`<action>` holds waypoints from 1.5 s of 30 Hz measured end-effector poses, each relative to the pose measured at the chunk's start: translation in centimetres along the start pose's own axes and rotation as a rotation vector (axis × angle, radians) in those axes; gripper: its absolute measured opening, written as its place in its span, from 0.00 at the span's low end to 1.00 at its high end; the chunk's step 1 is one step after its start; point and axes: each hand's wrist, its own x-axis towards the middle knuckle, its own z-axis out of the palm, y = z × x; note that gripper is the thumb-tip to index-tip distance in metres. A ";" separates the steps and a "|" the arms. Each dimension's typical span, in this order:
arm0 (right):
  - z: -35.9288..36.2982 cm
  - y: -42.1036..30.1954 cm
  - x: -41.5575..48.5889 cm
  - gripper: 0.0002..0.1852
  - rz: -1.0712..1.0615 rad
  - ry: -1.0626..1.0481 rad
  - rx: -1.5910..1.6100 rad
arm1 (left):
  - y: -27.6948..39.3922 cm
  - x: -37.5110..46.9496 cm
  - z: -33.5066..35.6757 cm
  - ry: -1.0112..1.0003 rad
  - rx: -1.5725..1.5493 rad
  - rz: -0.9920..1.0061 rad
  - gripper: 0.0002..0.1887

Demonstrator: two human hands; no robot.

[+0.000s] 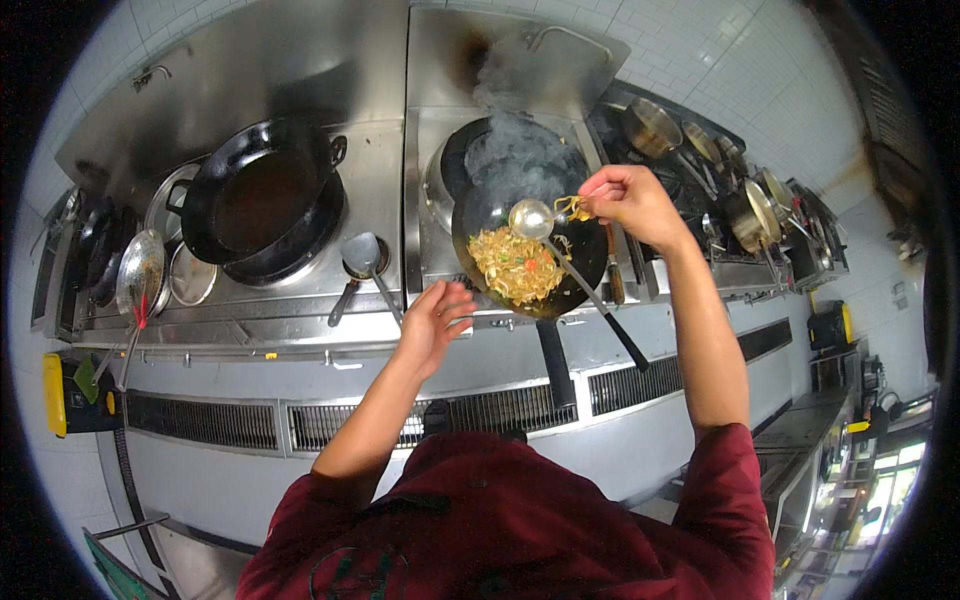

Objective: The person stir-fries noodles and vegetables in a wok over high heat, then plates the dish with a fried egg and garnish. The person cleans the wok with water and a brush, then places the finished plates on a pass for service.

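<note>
Stir-fried noodles (517,266) with bits of vegetable fill the near side of a black wok (472,214), whose dark handle (555,364) points toward me. Across the wok rests a steel ladle (531,220), bowl over the noodles, black grip hanging past the rim. My right hand (628,202) is above the wok's right side, pinching a few strands of noodle (573,208) between thumb and fingers. My left hand (437,322) holds nothing; its fingers are apart, just left of the wok at the stove's front edge.
Steam (521,142) rises behind the noodles. Left of the wok, a metal turner (362,253) lies over a small round container. Farther left stands a large two-handled black wok (262,199), with a steel strainer (141,274) beside it. Pots (652,126) stand on burners to the right.
</note>
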 end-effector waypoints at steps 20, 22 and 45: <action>2.0 -8.4 -11.0 0.11 -0.356 0.422 0.047 | 4.5 -1.2 16.1 -0.496 -0.661 -0.117 0.30; 0.1 -5.7 -12.3 0.11 -0.291 0.570 0.207 | 6.6 -4.4 18.9 -0.626 -0.600 -0.160 0.33; 6.6 20.3 -16.8 0.36 0.474 0.109 -0.407 | -8.1 -1.5 -1.2 -0.470 1.081 -0.412 0.25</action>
